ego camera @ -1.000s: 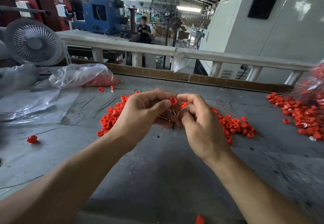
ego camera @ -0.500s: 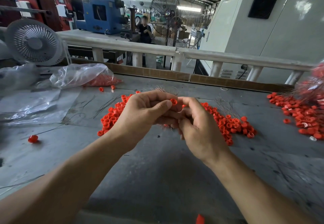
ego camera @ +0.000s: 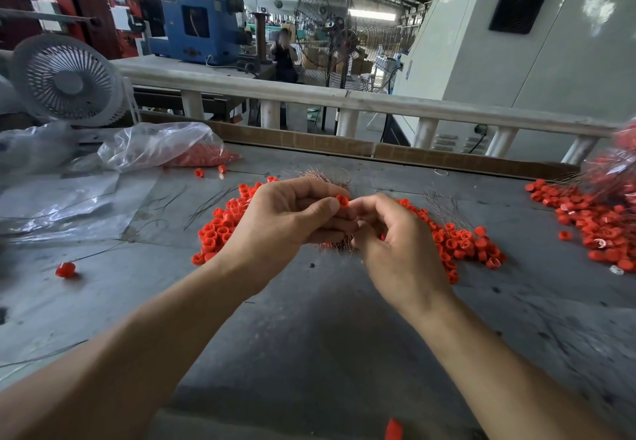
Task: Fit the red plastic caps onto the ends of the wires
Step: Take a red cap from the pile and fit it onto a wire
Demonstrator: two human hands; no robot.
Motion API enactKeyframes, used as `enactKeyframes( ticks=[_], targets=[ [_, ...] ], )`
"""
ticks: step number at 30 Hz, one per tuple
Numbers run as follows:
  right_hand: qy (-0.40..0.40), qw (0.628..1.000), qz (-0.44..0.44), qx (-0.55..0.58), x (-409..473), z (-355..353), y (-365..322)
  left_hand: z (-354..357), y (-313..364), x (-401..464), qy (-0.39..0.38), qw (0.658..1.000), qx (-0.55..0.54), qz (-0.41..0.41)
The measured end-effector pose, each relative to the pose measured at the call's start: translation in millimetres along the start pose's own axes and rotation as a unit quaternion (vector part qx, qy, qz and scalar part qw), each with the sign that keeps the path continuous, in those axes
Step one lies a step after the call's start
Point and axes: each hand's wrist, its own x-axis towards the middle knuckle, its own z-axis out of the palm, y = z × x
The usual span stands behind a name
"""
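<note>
Since the earlier frames the right hand (ego camera: 395, 243) is closing in against the left hand (ego camera: 285, 219), and their fingertips are now touching over the grey metal worktable (ego camera: 309, 336). A single stray red cap (ego camera: 393, 429) is lying at the near table edge. The left hand is pinching one small red plastic cap (ego camera: 342, 200) between thumb and forefinger while its curled lower fingers are holding a bundle of thin copper-coloured wires (ego camera: 335, 243). The right hand's fingers are curled with their tips at the cap; what they are gripping cannot be told. Behind the hands, a loose heap of red plastic caps (ego camera: 461, 243) is spreading across the table. A second heap of red caps (ego camera: 599, 219) is lying well apart at the right. Farther left, a clear plastic bag of red caps (ego camera: 161, 147) is resting near a white desk fan (ego camera: 65, 81).
</note>
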Motion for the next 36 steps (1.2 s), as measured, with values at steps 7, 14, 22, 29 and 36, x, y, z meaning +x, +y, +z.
enactKeyframes(
  ticks=[7, 14, 22, 29, 36],
  targets=[
    [-0.004, 1.0, -0.006, -0.006, 0.2, 0.9, 2.3, 1.2, 2.9, -1.2, -0.001, 1.0, 0.01, -0.005],
    [-0.029, 0.999, 0.011, -0.013, 0.4, 0.7, 3.6, 3.6, 3.8, -2.6, 0.009, 0.999, 0.032, -0.01],
    [-0.057, 0.998, 0.036, -0.007, -0.8, 1.0, -0.2, 4.1, 3.5, -3.2, 0.003, 0.999, 0.042, -0.017],
    [-0.076, 0.995, 0.055, -0.011, -1.8, 0.5, 2.1, 4.0, 2.1, -2.1, 0.001, 0.998, 0.057, -0.025],
    [-0.084, 0.994, 0.063, -0.018, -2.9, 0.2, 0.7, 3.1, 1.5, -2.2, -0.002, 0.997, 0.076, -0.03]
  ],
)
